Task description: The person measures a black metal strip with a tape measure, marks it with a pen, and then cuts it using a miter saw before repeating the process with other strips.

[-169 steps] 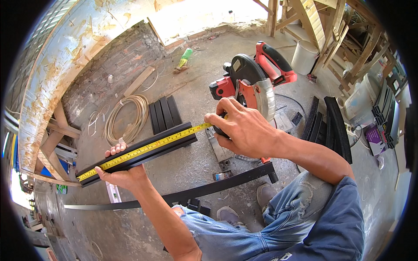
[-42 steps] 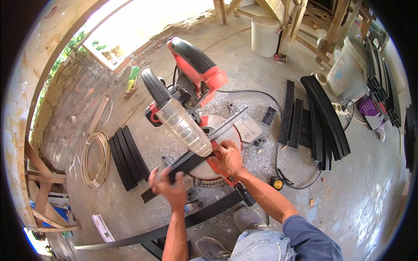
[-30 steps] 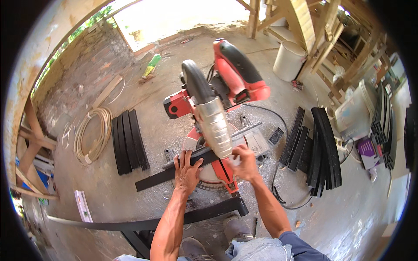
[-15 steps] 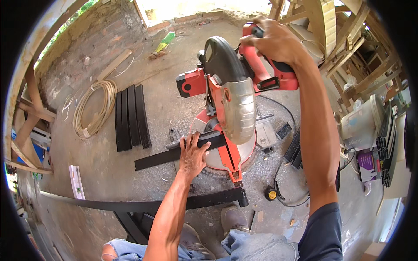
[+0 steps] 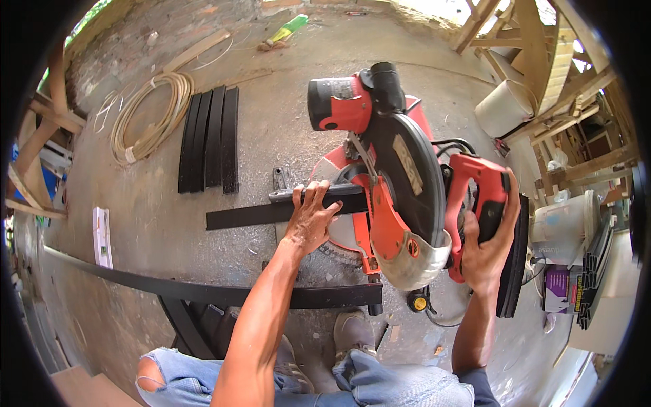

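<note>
A red and black miter saw (image 5: 400,156) stands on the floor in front of me, with its grey blade guard (image 5: 417,264) at the near side. My right hand (image 5: 485,258) is wrapped round the red and black saw handle (image 5: 468,178). With my left hand (image 5: 309,220) I grip a flat black bar (image 5: 247,215) against the grey fence (image 5: 283,195), fingers hooked over the top. The bar's right end lies by the orange saw table slot; the saw head partly covers that area. The blade itself is mostly hidden.
Several black strips (image 5: 210,139) lie beside a beige coil (image 5: 150,121) at left. A long black bar (image 5: 203,290) crosses in front of my feet. A cable with a yellow and black piece (image 5: 419,303) runs near the saw. Buckets (image 5: 561,230) and wooden frames (image 5: 576,102) stand at right.
My right hand has swung the saw head and its handle toward me and to the right. My left hand keeps its hold on the bar; the whole view has shifted slightly.
</note>
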Action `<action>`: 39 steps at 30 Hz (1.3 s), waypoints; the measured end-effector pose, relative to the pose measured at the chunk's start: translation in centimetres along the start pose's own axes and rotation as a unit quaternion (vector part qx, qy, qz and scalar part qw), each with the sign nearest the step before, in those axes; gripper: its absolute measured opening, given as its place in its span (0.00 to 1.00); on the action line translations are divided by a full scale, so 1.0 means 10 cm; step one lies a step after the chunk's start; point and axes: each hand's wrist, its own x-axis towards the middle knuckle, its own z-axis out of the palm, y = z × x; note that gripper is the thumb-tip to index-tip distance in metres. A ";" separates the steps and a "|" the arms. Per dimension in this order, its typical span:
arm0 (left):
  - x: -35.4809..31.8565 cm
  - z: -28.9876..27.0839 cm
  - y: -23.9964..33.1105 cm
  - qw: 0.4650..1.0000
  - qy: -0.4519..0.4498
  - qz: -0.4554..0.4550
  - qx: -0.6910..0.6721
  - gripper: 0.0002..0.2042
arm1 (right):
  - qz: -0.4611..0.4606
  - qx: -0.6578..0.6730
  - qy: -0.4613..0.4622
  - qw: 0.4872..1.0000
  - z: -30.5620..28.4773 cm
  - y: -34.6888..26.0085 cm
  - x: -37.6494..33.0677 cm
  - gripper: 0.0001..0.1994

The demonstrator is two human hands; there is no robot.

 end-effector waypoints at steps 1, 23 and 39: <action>0.02 0.01 0.01 1.000 -0.001 -0.006 -0.004 0.22 | -0.001 0.000 -0.007 1.000 0.01 0.05 -0.08 0.37; 0.01 0.03 -0.01 0.999 0.004 0.000 0.036 0.17 | 0.087 0.105 0.047 0.990 0.15 0.13 -0.36 0.37; -0.03 0.09 -0.03 0.999 0.025 0.007 0.045 0.16 | 0.057 0.094 0.047 0.993 0.14 0.13 -0.22 0.35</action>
